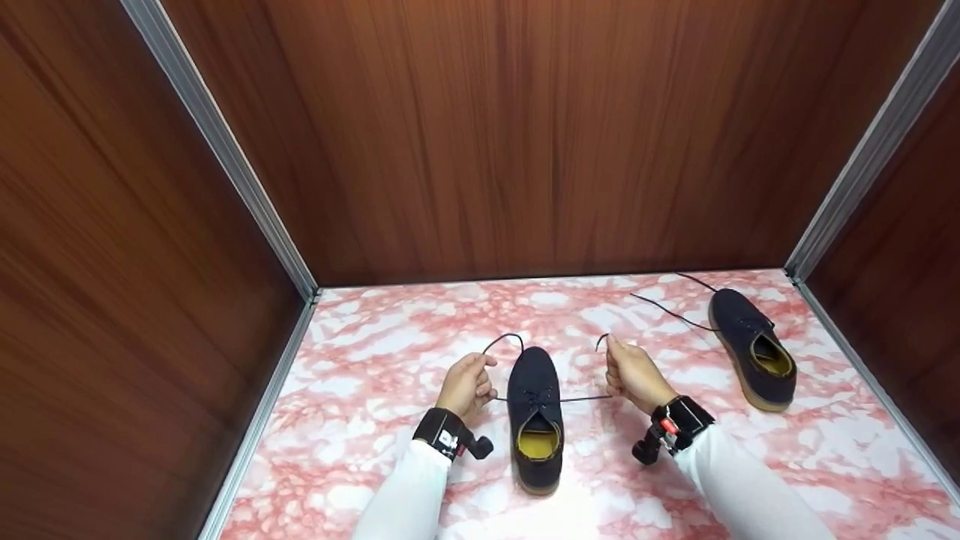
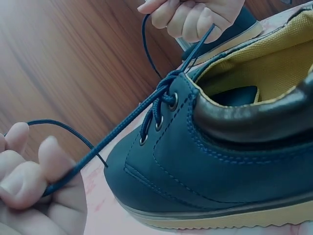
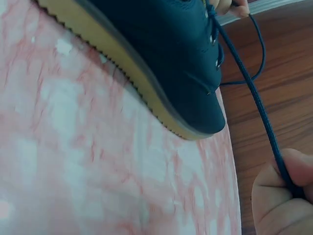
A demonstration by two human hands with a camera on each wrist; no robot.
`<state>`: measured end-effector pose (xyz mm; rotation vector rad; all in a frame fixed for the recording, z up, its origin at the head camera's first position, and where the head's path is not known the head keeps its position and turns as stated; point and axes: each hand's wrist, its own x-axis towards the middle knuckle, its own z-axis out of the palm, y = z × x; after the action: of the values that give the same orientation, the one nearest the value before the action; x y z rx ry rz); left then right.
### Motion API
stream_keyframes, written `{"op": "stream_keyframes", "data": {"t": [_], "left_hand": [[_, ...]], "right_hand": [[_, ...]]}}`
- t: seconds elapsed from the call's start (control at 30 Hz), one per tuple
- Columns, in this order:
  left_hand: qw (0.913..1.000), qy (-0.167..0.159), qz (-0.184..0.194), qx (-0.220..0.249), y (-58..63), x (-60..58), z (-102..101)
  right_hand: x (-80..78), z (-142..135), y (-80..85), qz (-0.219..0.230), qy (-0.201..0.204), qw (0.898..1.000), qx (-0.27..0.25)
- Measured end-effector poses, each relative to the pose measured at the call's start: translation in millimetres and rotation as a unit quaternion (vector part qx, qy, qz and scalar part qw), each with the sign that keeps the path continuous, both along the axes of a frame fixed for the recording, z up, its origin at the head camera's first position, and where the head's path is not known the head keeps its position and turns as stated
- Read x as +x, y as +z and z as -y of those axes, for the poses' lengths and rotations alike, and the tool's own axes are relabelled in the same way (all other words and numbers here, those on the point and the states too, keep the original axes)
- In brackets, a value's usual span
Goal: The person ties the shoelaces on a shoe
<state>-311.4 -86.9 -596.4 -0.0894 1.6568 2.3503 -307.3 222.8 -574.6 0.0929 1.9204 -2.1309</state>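
Observation:
A dark navy shoe point(image 1: 534, 379) with a yellow lining stands on the table, toe away from me. To its left, my left hand point(image 1: 466, 381) grips one end of its shoelace point(image 2: 117, 128); the loose tail arcs up toward the toe. On the other side my right hand point(image 1: 634, 371) holds the opposite end of the lace point(image 3: 259, 110), a short tail sticking up past the fingertips. Both lengths run out straight sideways from the shoe's throat. Where they meet, the lace is crossed close over the top eyelets point(image 2: 172, 100) in the left wrist view.
A matching shoe point(image 1: 752, 349) rests at the right, its lace ends point(image 1: 675, 315) trailing left and back. The red-and-white marbled tabletop point(image 1: 375, 450) is enclosed by brown wood-grain panels point(image 1: 525, 150) with metal corner strips.

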Motion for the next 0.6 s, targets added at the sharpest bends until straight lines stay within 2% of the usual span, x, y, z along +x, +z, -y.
{"op": "stream_keyframes", "data": {"t": [0.1,0.27,0.37,0.6], "left_hand": [[0.9998,0.000,-0.003,-0.019,-1.1,0.6,0.2],[0.9996,-0.005,-0.002,-0.026,-5.8,2.6,2.6],[0.9999,-0.002,0.008,-0.014,-9.1,4.4,5.2],[0.9998,0.007,0.020,0.002,-18.0,6.5,10.3]], "right_hand": [[0.2,0.0,-3.5,-0.027,-0.001,0.997,0.076],[2.8,-0.6,-8.3,-0.069,0.004,0.983,0.170],[4.7,-2.2,-10.1,-0.078,0.006,0.978,0.195],[4.9,-5.7,-13.0,-0.077,0.000,0.978,0.195]]}}
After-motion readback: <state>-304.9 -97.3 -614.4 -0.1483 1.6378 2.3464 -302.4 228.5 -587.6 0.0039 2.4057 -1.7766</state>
